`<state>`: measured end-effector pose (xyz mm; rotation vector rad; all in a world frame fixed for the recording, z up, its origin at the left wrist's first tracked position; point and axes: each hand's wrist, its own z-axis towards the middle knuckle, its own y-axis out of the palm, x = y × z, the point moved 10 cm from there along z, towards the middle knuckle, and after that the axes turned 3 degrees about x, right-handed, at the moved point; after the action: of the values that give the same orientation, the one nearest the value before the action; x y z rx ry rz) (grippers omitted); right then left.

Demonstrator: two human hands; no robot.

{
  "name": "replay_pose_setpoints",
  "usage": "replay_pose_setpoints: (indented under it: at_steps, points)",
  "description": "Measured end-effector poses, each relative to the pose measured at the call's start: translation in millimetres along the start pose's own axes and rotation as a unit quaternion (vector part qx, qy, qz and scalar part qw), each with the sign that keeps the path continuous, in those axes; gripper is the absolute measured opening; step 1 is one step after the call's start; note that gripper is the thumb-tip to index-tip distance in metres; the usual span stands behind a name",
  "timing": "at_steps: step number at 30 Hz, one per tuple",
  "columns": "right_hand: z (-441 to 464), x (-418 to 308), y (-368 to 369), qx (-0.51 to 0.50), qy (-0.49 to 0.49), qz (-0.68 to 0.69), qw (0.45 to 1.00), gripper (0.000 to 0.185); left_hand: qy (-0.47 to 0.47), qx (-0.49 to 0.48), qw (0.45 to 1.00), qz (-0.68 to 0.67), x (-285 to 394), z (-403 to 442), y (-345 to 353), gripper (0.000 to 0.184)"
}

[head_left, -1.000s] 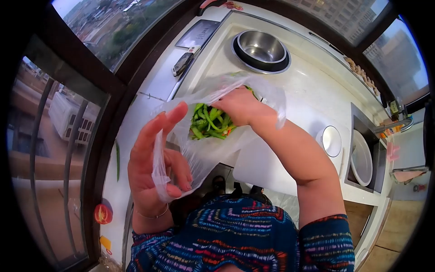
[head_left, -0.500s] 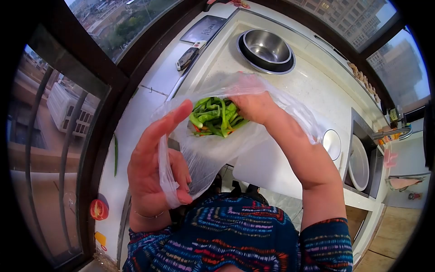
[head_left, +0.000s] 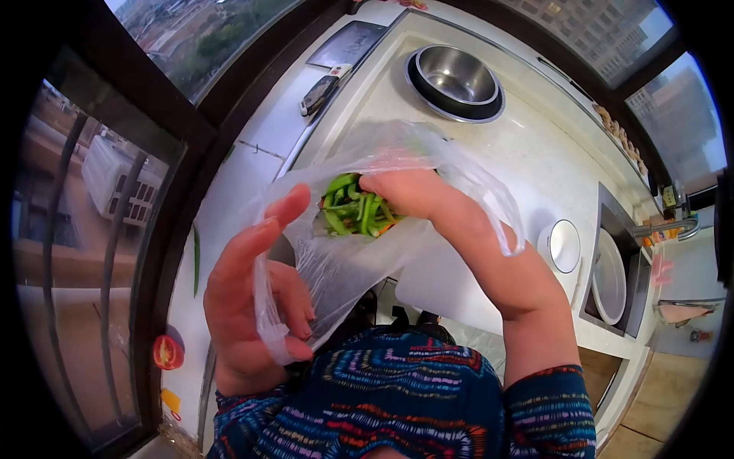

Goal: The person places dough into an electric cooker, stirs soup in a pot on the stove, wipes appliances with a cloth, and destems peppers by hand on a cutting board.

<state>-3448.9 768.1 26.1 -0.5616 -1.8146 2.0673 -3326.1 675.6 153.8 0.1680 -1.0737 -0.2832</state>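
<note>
The left hand, fingers bent and parted, loosely held a plastic bag by its rim over the countertop's near edge. The right hand reached inside against cut green vegetables, its fingertips hidden, grip impossible to tell. Marks on a grey slab along the far left edge were unreadable.
</note>
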Motion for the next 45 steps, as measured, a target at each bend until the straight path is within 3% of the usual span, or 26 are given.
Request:
replay_pose_setpoints:
  at_steps: [3,6,9,13,15,16,18,22,25,26,28,29,30,32,33,34,36,37,38,40,42,45]
  points:
    - [-12,1,-9,0.084,-0.033,0.024,0.996,0.021,0.006,-0.001,0.999,0.031,3,-5,-1,0.084]
    - [-18,-6,-20,0.104,-0.043,0.066,0.991,0.024,0.005,-0.038,0.998,0.052,3,-10,-2,0.085]
    - [-7,5,-5,0.107,0.024,0.089,0.990,0.029,0.030,-0.081,0.994,0.068,5,-11,2,0.084]
    - [2,-1,-13,0.086,0.019,0.090,0.992,0.027,0.063,-0.107,0.988,0.093,9,-11,1,0.083]
    - [-1,0,1,-0.004,0.030,0.035,0.999,0.030,0.079,-0.101,0.986,0.111,12,-13,-3,0.083]
    - [-4,0,2,-0.007,0.027,0.035,0.999,0.030,0.085,-0.097,0.985,0.117,13,-15,-3,0.082]
    - [-13,4,-15,0.080,0.040,0.008,0.996,0.028,0.053,-0.062,0.992,0.093,11,-16,-8,0.082]
    - [-37,11,-40,0.046,0.080,0.090,0.992,0.029,0.040,-0.032,0.996,0.066,9,-17,-14,0.082]
    - [-60,23,-60,0.104,0.132,0.274,0.947,0.039,0.037,-0.044,0.995,0.078,8,-16,-12,0.082]
    - [-64,26,-61,0.101,0.131,0.273,0.948,0.039,0.039,-0.053,0.995,0.076,8,-15,-10,0.082]
    - [-76,32,-84,0.211,0.085,0.355,0.907,0.043,0.040,-0.062,0.995,0.072,7,-16,-7,0.082]
    - [-75,32,-89,0.179,0.111,0.366,0.906,0.040,0.026,-0.071,0.996,0.040,6,-17,-5,0.079]
    - [-84,33,-98,0.209,0.176,0.492,0.826,0.010,0.012,-0.081,0.997,0.009,4,-17,-2,0.077]
    - [-95,46,-99,0.259,0.179,0.441,0.841,0.004,0.018,-0.089,0.995,0.039,5,-14,1,0.080]
    - [-101,54,-92,0.273,0.200,0.514,0.789,0.007,0.021,-0.093,0.994,0.054,5,-13,2,0.082]
    - [-103,54,-90,0.273,0.200,0.513,0.789,0.007,0.025,-0.097,0.993,0.070,5,-12,4,0.084]
    - [-112,64,-87,0.313,0.262,0.500,0.764,0.040,0.024,-0.115,0.991,0.070,4,-12,8,0.084]
    - [-106,59,-88,0.315,0.238,0.584,0.709,0.043,0.024,-0.121,0.990,0.070,4,-12,10,0.084]
    - [-104,57,-93,0.316,0.238,0.583,0.710,0.043,0.012,-0.105,0.992,0.073,3,-11,9,0.083]
    - [-95,48,-99,0.261,0.249,0.478,0.801,0.043,0.001,-0.090,0.993,0.076,1,-11,11,0.082]
    - [-97,55,-98,0.266,0.269,0.476,0.794,0.039,-0.012,-0.077,0.997,0.021,-1,-9,11,0.079]
    - [-117,77,-110,0.352,0.262,0.559,0.703,0.036,0.000,-0.063,0.996,0.065,0,-6,12,0.082]
